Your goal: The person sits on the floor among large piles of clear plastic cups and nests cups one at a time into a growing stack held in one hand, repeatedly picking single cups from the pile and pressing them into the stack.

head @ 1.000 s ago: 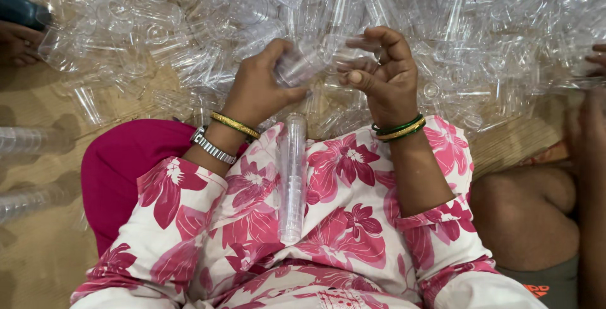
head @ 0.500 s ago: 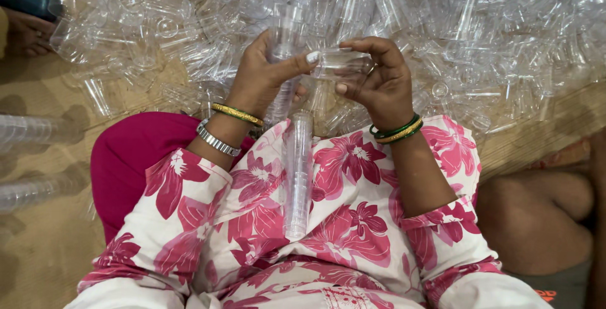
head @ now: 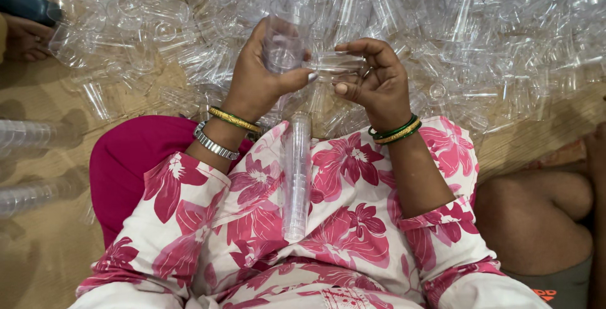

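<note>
My left hand [head: 262, 75] grips a clear plastic cup [head: 283, 44] held upright, thumb stretched toward the right. My right hand [head: 372, 82] pinches a second clear plastic cup [head: 334, 63] lying sideways between thumb and fingers. The two cups nearly touch in front of me. A long stack of nested clear cups [head: 297, 176] rests on my lap, on the pink floral dress, running from just below my hands toward my body. Both wrists wear bangles.
A large heap of loose clear cups [head: 473, 31] covers the floor ahead. Stacked cup rows [head: 28, 135] lie at the left. A magenta cushion [head: 126, 157] sits beside my left arm. Another person's knee [head: 536, 214] is at the right; another hand [head: 22, 37] at far left.
My left hand turned its cup upright and my right hand brought its sideways cup closer to it. The view shifted slightly down.
</note>
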{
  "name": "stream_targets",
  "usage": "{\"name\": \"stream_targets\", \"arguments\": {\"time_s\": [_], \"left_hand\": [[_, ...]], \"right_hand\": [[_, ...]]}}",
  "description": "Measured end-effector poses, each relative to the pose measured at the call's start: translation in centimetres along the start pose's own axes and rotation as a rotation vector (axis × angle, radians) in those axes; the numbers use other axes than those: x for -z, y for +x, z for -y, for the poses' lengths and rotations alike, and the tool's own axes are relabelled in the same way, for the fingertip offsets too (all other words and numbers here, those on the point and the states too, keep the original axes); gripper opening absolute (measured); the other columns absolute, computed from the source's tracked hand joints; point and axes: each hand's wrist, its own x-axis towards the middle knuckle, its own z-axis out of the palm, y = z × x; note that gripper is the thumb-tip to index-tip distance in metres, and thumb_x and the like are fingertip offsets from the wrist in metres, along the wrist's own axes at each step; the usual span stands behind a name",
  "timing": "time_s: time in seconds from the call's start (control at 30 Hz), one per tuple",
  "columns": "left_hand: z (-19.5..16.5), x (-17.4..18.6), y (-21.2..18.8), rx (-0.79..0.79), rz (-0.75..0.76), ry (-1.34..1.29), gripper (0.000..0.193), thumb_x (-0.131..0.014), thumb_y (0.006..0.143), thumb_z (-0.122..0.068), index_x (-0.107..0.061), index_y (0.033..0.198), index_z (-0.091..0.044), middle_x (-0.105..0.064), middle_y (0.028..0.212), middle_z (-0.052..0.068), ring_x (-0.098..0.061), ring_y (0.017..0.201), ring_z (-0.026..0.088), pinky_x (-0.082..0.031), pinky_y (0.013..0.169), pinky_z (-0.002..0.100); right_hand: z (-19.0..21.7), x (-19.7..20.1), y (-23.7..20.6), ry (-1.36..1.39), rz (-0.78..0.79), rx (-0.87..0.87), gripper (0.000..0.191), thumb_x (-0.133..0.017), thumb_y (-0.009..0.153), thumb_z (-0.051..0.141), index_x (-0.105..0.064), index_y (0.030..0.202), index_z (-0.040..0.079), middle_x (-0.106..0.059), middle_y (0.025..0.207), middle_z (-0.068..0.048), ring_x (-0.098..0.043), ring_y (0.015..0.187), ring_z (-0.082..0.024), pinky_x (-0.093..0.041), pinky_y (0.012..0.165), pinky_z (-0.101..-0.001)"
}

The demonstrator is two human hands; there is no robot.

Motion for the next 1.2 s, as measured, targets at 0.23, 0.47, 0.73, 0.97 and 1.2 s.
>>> {"name": "stream_targets", "arguments": {"time_s": [0.23, 0.47, 0.73, 0.97, 1.2], "left_hand": [[0.5, 0.3, 0.1, -0.274, -0.054, 0.327, 0.054, -0.091, 0.083, -0.011, -0.056, 0.124, -0.006, -0.067, 0.116, 0.006, -0.068, 0.109, 0.020, -0.056, 0.099, 0.035], [1.0, 0.4, -0.4, -0.200, 0.095, 0.684, 0.056, -0.090, 0.077, -0.016, -0.055, 0.121, -0.010, -0.070, 0.101, 0.010, -0.070, 0.088, 0.028, -0.056, 0.079, 0.039], [1.1, -0.3, -0.3, -0.128, 0.065, 0.586, 0.058, -0.093, 0.075, -0.022, -0.056, 0.117, -0.008, -0.070, 0.097, 0.010, -0.069, 0.084, 0.022, -0.056, 0.078, 0.035], [2.0, -0.1, 0.3, -0.187, -0.062, 0.566, 0.063, -0.097, 0.075, -0.025, -0.056, 0.118, -0.005, -0.070, 0.100, 0.009, -0.067, 0.087, 0.019, -0.056, 0.082, 0.034], [2.8, 0.1, 1.0, -0.063, -0.157, 0.546, 0.063, -0.096, 0.071, -0.027, -0.059, 0.116, -0.002, -0.072, 0.099, 0.010, -0.069, 0.086, 0.018, -0.057, 0.079, 0.034]], "right_hand": [[-0.1, 0.6, 0.4, -0.141, -0.036, 0.018, 0.057, -0.079, 0.094, -0.003, -0.053, 0.145, -0.002, -0.064, 0.137, -0.017, -0.068, 0.125, -0.023, -0.061, 0.110, -0.0366], [1.8, 1.4, 0.4, -0.076, -0.190, 0.247, 0.048, -0.076, 0.103, -0.008, -0.055, 0.145, 0.005, -0.068, 0.128, -0.016, -0.071, 0.096, -0.020, -0.063, 0.088, -0.0326], [-3.1, 2.3, 1.6, -0.588, -0.197, -0.138, 0.029, -0.062, 0.102, 0.013, -0.067, 0.130, 0.004, -0.076, 0.120, -0.013, -0.073, 0.112, -0.023, -0.061, 0.093, -0.0305], [-9.4, 1.7, 1.2, -1.804, 0.053, -0.285, 0.026, -0.073, 0.077, 0.010, -0.076, 0.102, 0.003, -0.070, 0.110, -0.019, -0.064, 0.109, -0.040, -0.053, 0.094, -0.0494], [-7.2, 1.9, 2.2, -1.680, 0.004, -0.251, 0.034, -0.083, 0.068, 0.013, -0.073, 0.100, 0.010, -0.066, 0.113, -0.016, -0.059, 0.111, -0.040, -0.048, 0.098, -0.0509]]}}
